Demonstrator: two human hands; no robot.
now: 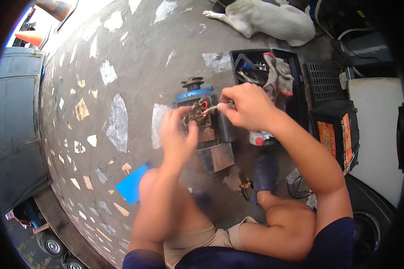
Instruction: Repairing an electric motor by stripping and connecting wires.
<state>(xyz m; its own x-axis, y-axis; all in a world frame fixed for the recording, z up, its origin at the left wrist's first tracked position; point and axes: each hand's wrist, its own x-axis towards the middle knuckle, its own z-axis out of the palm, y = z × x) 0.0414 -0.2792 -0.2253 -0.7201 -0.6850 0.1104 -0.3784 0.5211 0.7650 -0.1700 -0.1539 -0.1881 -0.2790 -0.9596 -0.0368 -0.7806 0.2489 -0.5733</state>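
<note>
The motor with a blue end [206, 134] is on the grey floor [143, 85], near the black toolbox [300, 107]. The right hand [249, 105] has its thumb and index finger closed on the pale wires [212, 108]; the left hand [179, 132] curves its fingers about the rusty fitting [196, 111], but I cannot tell if they grip it or only touch it. If the right hand pulls too strongly, I think that 1 wire could break or come out at its root. The red wire [205, 105] is just beside, so it could be caught together. If the left hand does not support well, the motor could turn under the pull. The pliers [244, 184] near the right shoe [265, 172] could also be stepped on.
</note>
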